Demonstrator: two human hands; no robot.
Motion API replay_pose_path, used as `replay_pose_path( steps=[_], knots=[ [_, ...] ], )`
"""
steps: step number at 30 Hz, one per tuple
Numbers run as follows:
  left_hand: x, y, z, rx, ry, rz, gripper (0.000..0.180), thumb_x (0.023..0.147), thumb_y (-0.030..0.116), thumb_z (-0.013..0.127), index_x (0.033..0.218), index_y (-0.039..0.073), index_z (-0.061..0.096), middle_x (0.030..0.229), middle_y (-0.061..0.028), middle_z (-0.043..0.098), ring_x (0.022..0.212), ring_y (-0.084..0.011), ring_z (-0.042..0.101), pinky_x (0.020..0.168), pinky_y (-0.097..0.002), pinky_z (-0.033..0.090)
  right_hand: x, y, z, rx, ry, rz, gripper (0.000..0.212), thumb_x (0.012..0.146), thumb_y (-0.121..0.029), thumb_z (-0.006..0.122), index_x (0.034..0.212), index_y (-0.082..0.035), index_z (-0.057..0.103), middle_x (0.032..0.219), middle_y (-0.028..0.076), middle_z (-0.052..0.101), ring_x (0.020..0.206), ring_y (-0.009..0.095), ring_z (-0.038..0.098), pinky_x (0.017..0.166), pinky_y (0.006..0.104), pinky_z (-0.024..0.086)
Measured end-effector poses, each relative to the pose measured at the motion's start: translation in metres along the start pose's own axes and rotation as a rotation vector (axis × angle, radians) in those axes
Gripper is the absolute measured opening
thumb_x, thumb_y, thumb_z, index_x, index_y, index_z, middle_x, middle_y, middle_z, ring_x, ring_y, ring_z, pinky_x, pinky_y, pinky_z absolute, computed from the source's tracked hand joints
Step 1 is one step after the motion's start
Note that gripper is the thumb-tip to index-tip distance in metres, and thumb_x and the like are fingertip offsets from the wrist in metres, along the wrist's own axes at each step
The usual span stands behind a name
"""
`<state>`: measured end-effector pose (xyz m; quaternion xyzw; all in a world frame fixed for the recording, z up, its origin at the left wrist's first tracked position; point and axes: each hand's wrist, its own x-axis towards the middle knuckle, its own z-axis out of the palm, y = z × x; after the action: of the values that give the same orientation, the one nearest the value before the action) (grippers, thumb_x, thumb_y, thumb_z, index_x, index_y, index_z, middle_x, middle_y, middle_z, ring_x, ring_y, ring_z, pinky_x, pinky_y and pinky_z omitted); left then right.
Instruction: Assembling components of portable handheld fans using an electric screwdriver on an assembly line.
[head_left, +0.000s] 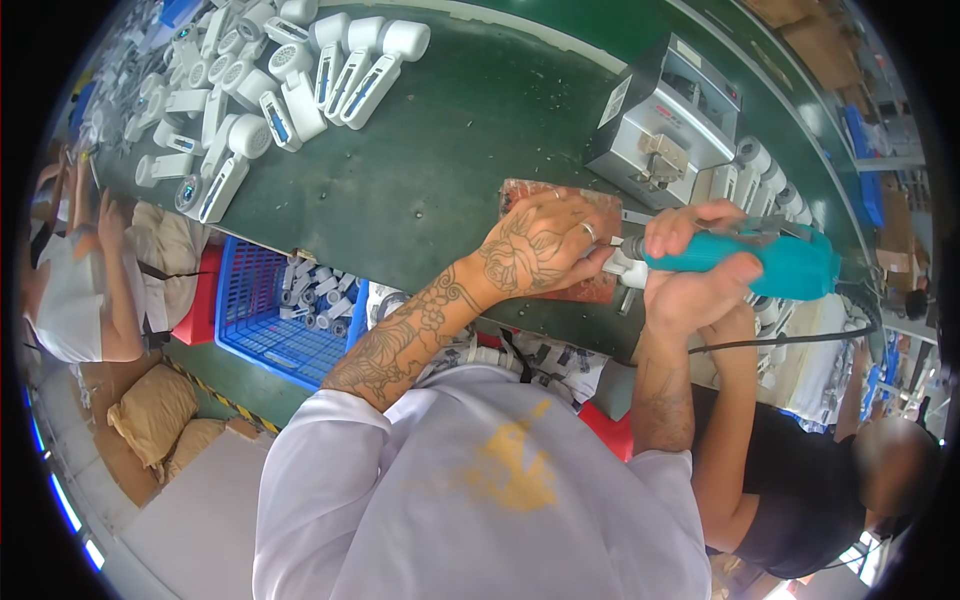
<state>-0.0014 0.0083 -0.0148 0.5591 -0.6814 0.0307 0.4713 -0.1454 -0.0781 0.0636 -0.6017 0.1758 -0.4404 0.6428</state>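
Head view, right fingers [672, 230] curled, gripping teal screwdriver [795, 265]

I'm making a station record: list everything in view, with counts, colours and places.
Workbench: one, green, ahead
Power driver: one, teal, in right hand
Workpiece: one, white, by the driver's tip
Block: one, reddish, under left hand
Handheld devices: many, white, heaped far left, more right
Machine: one, grey, bench's right
Basket: one, blue, left below bench, grey parts inside
Sacks: two, tan, lower left
Co-workers: at least two, white and black tops, either side
Left hand: one, bare, on block
Right hand: one, bare, round driver
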Motion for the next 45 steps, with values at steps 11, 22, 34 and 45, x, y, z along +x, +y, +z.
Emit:
replay_pose_path(
  steps=[11,22,34,45],
  knots=[
    [-0.001,0.001,0.000,0.027,0.005,0.011,0.023,0.080,0.020,0.077,0.095,0.008,0.066,0.097,-0.0079,0.070,0.093,-0.0239,0.069,0.090,-0.0394,0.054,0.003,0.010,0.013,0.018,0.120,-0.076,0.080,0.084,-0.073,0.063,0.105,0.003,0.050,0.067,0.008,0.054,0.059,0.019,0.053,0.057,0.0343,0.047],
    [0.004,0.004,-0.004,0.003,-0.178,-0.060,0.035,0.081,0.032,0.079,0.109,0.013,0.069,0.115,-0.0031,0.066,0.109,-0.0239,0.063,0.098,-0.0420,0.049,0.006,0.003,-0.010,-0.077,0.179,-0.095,0.081,0.084,-0.073,0.063,0.107,0.003,0.052,0.070,0.007,0.054,0.060,0.020,0.053,0.058,0.0335,0.045],
    [0.005,0.003,-0.005,0.010,-0.215,-0.056,0.036,0.082,0.034,0.077,0.109,0.011,0.068,0.112,-0.0052,0.066,0.106,-0.0244,0.063,0.094,-0.0403,0.050,0.008,0.013,-0.017,-0.065,0.147,-0.133,0.070,0.090,-0.061,0.066,0.104,0.006,0.054,0.070,0.008,0.056,0.060,0.019,0.055,0.057,0.0326,0.047],
    [0.009,0.007,-0.010,0.052,-0.386,-0.061,0.036,0.093,0.035,0.064,0.114,0.006,0.062,0.127,-0.0134,0.060,0.121,-0.0298,0.055,0.104,-0.0448,0.043,0.009,0.025,-0.010,-0.087,0.108,-0.084,0.058,0.093,-0.059,0.063,0.092,-0.002,0.049,0.068,0.006,0.049,0.058,0.019,0.050,0.057,0.0341,0.045]
  ],
)
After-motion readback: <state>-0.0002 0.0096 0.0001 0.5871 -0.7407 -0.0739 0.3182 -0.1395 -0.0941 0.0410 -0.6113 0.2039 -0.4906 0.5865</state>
